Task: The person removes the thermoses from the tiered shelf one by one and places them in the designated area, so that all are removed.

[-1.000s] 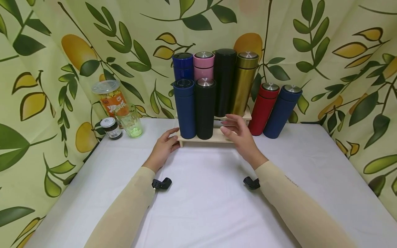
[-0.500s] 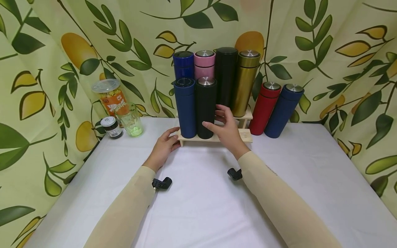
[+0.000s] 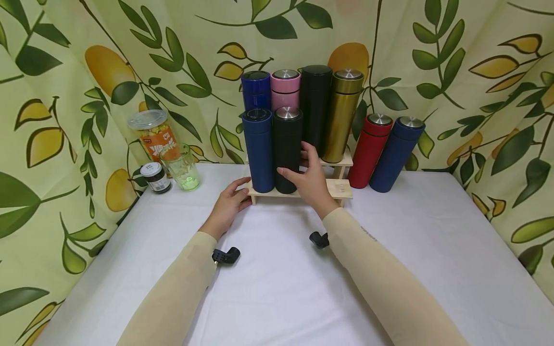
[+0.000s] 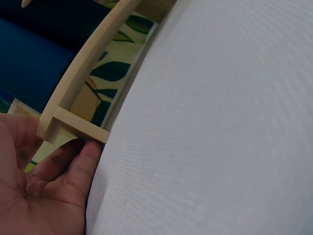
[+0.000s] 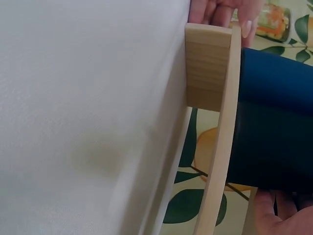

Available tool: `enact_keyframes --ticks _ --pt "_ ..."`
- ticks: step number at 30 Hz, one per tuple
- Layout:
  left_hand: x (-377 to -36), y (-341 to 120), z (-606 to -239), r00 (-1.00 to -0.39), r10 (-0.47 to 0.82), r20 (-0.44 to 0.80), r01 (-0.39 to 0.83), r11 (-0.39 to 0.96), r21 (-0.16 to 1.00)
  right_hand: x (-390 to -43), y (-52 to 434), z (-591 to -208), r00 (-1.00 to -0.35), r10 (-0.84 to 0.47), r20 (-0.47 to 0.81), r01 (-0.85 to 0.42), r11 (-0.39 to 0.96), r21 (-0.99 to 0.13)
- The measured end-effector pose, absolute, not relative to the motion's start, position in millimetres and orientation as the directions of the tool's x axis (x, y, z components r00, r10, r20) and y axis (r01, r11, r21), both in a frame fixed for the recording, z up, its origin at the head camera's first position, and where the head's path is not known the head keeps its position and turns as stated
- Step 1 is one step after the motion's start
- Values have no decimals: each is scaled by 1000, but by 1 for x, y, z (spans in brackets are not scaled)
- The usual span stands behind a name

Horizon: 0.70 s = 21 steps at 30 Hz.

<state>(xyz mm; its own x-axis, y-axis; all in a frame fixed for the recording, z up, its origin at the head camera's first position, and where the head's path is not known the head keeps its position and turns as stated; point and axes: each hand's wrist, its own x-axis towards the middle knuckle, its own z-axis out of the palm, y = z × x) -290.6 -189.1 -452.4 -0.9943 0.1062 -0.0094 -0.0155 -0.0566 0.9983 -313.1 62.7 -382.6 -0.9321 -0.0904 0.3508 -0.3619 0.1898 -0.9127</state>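
A two-tier wooden rack (image 3: 339, 188) holds several thermos bottles. On its lower tier stand a blue thermos (image 3: 259, 154) and, right of it, a black thermos (image 3: 287, 144) with a silver lid top. My right hand (image 3: 312, 182) grips the black thermos low on its right side, thumb across the front and fingers behind. In the right wrist view, fingers (image 5: 266, 208) touch its dark side near the base. My left hand (image 3: 231, 199) holds the left end of the lower shelf, with curled fingers against its leg (image 4: 80, 125) in the left wrist view.
Shiny blue (image 3: 256, 93), pink (image 3: 285, 91), tall black (image 3: 316, 105) and gold (image 3: 344, 115) bottles stand on the upper tier. Right of the rack are a red bottle (image 3: 370, 151) and a blue bottle (image 3: 396, 156). At left stand a snack tub (image 3: 157, 139), glass (image 3: 182, 168) and small jar (image 3: 156, 179).
My right hand has moved left from the right part of the lower shelf to the black thermos and closed around it. The left hand has stayed at the rack's left end.
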Motion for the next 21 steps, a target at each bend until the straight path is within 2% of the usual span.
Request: enact_keyframes --ticks 10,21 --pt "-291 -188 -454 -995 100 -8 -14 -56 998 -304 74 -383 -920 -112 375 -390 179 -903" --pt "-291 -189 -452 -996 91 -20 -24 -45 999 -291 113 -379 -898 -72 434 -440 146 -886"
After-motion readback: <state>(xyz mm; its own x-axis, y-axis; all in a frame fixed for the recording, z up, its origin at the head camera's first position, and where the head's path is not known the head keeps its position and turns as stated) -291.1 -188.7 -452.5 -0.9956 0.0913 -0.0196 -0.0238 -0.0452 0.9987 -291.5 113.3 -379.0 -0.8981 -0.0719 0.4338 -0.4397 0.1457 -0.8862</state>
